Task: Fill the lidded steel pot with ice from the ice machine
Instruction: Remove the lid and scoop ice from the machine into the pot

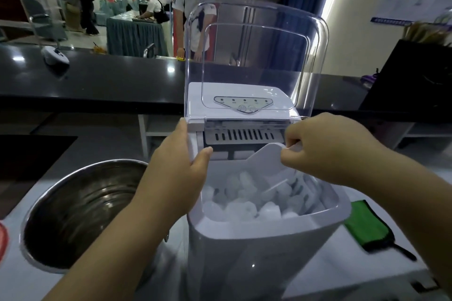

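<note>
A white ice machine (264, 247) stands in front of me with its clear lid (256, 56) swung up. Several ice cubes (247, 205) fill its white basket (318, 200). My left hand (178, 173) grips the machine's upper left edge, thumb inside the opening. My right hand (325, 151) pinches the basket's white handle tab (269, 154) at the back of the opening. The steel pot (80, 205) sits uncovered and empty just left of the machine, under my left forearm. No pot lid shows.
A green cloth (369, 227) lies on the white table right of the machine. A black counter (110, 80) runs across behind, with a white device (55, 55) on it. A black box (413, 76) stands at the right. Several people work in the room beyond.
</note>
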Demonstrator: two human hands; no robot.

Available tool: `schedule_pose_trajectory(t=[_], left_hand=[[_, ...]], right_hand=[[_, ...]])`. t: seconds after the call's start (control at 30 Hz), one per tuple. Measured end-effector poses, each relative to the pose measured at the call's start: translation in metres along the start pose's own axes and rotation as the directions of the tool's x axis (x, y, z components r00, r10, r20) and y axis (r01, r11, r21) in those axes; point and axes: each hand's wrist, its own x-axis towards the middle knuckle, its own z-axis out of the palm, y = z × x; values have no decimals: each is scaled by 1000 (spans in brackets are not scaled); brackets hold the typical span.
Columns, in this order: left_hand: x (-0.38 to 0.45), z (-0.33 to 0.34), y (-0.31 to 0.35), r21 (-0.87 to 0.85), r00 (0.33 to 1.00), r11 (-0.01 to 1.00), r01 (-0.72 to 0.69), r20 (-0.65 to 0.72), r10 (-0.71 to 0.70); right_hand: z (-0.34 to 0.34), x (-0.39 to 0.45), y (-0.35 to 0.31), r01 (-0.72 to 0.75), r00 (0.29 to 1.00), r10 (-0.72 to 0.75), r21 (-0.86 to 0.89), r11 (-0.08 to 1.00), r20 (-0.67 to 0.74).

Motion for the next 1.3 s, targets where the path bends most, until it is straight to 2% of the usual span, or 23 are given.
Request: schedule_pose_trajectory(t=[0.17, 0.33, 0.47, 0.57, 0.67, 0.77, 0.97, 1.07, 1.2, 1.3], left_hand=[[-1, 1, 2, 48, 1000, 999, -7, -28, 9], [0, 3, -2, 29, 1000, 999, 19, -19, -18], [0, 4, -3, 24, 999, 999, 22, -31, -21], [0, 5, -3, 20, 999, 999, 28, -34, -27], [-1, 4, -2, 9, 999, 999, 31, -34, -31], [-2, 2, -1, -6, 999, 1000, 26, -39, -27], [-3, 2, -2, -43, 998, 998, 54, -27, -55], [-5, 2, -1, -66, 997, 996, 59, -42, -62], [-4, 3, -1, -70, 997, 996, 57, -48, -60], [-3, 4, -1, -68, 997, 996, 57, -50, -61]], right_hand=[[0, 13, -4, 34, 996, -32, -18, 999, 86], [7, 28, 8, -39, 973, 15, 99, 994, 232], [10, 33, 12, -39, 963, 5, 119, 992, 270], [10, 33, 8, 67, 976, -71, 30, 997, 206], [23, 32, -7, 243, 966, -239, -25, 970, 100], [38, 32, -22, 296, 930, -297, 38, 954, 217], [29, 44, -16, 148, 929, -163, 72, 986, 333], [29, 49, -12, 9, 888, -83, 164, 986, 452], [37, 51, -13, -61, 867, -70, 243, 968, 494], [35, 49, -12, -42, 851, -103, 263, 964, 514]])
